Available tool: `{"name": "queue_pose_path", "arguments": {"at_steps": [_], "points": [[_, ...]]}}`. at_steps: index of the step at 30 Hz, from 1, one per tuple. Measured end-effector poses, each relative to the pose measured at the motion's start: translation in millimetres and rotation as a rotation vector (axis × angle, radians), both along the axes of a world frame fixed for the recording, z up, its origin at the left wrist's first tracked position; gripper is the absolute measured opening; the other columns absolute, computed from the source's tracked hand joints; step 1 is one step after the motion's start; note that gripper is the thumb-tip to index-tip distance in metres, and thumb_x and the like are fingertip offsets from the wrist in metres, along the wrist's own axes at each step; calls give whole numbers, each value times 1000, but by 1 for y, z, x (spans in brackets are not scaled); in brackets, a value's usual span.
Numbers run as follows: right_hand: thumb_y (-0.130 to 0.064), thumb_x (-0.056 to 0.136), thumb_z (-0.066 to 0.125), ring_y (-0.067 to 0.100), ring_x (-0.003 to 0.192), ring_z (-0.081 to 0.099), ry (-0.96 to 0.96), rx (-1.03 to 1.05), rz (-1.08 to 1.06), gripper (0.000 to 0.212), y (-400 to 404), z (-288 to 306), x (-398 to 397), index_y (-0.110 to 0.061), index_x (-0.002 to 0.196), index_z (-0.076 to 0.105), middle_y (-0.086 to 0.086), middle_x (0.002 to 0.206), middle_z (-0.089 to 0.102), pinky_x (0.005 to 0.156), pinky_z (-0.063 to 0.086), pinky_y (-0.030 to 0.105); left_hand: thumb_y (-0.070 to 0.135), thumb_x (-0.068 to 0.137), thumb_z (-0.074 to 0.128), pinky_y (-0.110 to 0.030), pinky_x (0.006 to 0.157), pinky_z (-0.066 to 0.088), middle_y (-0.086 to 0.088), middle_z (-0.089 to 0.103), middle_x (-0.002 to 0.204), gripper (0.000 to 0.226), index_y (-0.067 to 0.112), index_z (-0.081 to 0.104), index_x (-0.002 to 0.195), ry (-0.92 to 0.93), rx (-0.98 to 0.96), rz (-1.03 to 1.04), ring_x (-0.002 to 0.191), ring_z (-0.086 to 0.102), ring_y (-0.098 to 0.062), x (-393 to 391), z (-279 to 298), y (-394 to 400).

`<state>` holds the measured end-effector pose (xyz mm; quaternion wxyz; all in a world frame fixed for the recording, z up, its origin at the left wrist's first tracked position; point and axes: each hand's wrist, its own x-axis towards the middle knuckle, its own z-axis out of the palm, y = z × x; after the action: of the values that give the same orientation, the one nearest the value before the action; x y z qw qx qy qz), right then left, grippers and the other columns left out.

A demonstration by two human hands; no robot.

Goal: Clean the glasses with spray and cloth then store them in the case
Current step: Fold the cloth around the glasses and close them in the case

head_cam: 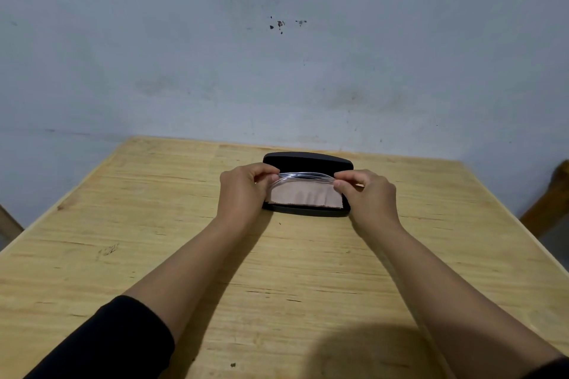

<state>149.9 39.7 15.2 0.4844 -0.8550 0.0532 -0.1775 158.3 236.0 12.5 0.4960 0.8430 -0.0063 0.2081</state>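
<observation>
- Clear plastic is what both sets of fingers are pinching: the glasses (303, 176), see-through frame, are being held at each end right over the open case.
- The left hand (244, 191) is sitting at about 9 o'clock of the case, thumb and fingertips nipping the left end of the frame, the other fingers curling in.
- The right hand (368, 192) is doing the same at 3 o'clock, thumb and forefinger closing on the right end.
- Can't really tell whether the glasses are touching the case or hanging just above it, they're too transparent.
- Under the frame, a pinkish-beige cloth (304, 196) is lying flat in the bottom half of the black case (308, 160), whose lid is standing open at 12 o'clock, toward the wall.
- The case is sitting on a pale wooden table (154, 224), toward its far edge, roughly 12 o'clock from the person.
- Both forearms are stretching out across the tabletop; a black sleeve (117, 344) is showing on the left arm down at 7 o'clock.
- A scuffed grey-blue wall (277, 71) is filling everything behind the table.
</observation>
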Motion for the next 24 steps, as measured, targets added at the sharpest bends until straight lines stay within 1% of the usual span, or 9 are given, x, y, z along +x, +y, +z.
{"name": "queue_pose_path", "arguments": {"at_steps": [4, 7, 10, 14, 16, 19, 20, 22, 24], "points": [[-20, 83, 68, 7, 86, 57, 25, -61, 25, 16, 0, -4, 4, -17, 98, 73, -2, 100, 70, 68, 38, 8, 11, 81, 69, 5, 69, 38, 1, 72, 82, 11, 13, 74, 90, 29, 37, -19, 70, 58, 4, 2, -7, 3], [-19, 84, 67, 7, 87, 56, 34, -109, 32, 17, 0, -4, 5, -14, 99, 73, 1, 102, 71, 66, 33, 3, 13, 82, 68, 4, 70, 38, 0, 73, 83, 11, 15, 74, 91, 45, 75, -26, 71, 59, 1, 4, -10, 4], [-18, 86, 65, 8, 86, 55, 33, -149, 42, 16, 0, -3, 5, -12, 99, 73, 3, 102, 71, 64, 32, 2, 14, 83, 67, -3, 75, 40, -1, 74, 85, 12, 15, 74, 93, 54, 114, -29, 77, 62, -7, 6, -11, 4], [-17, 87, 64, 6, 86, 54, 23, -226, 64, 17, 0, -2, 3, -10, 100, 73, 5, 103, 72, 76, 37, 12, 16, 84, 66, -1, 70, 36, -3, 74, 86, 14, 16, 73, 96, 58, 188, -45, 76, 60, -6, 6, -11, 3], [-17, 87, 64, 5, 87, 54, 9, -228, 58, 18, -2, -2, 1, -10, 101, 73, 5, 104, 72, 78, 36, 12, 18, 85, 65, -2, 72, 37, -4, 74, 86, 15, 17, 73, 98, 80, 181, -61, 76, 60, -7, 6, -11, 4], [-23, 84, 67, 5, 86, 55, 8, -200, 54, 23, -4, -3, -1, -12, 103, 72, -2, 98, 70, 70, 37, 6, 26, 85, 64, -19, 89, 43, -1, 74, 92, 17, 21, 72, 99, 99, 149, -56, 82, 62, -8, 2, -10, 6], [-25, 83, 68, 6, 84, 56, 5, -171, 39, 23, -5, -3, -2, -13, 102, 73, -5, 94, 68, 70, 39, 7, 29, 85, 64, -21, 88, 44, 1, 73, 96, 19, 23, 71, 101, 99, 133, -46, 84, 62, -8, 0, -10, 7], [-28, 82, 68, 9, 80, 61, -33, -93, -32, 17, -8, -3, -2, -17, 93, 75, -6, 89, 71, 74, 49, 19, 33, 83, 65, -14, 79, 41, 5, 71, 103, 24, 24, 69, 105, 104, 92, -21, 87, 60, -5, -7, -9, 10], [-30, 82, 67, 13, 80, 63, -86, -27, -115, 12, -10, 0, -3, -20, 84, 74, -3, 84, 71, 75, 51, 28, 37, 78, 70, -15, 81, 40, 6, 68, 109, 37, 24, 65, 112, 122, 65, -5, 91, 58, -4, -13, -10, 14]]}}
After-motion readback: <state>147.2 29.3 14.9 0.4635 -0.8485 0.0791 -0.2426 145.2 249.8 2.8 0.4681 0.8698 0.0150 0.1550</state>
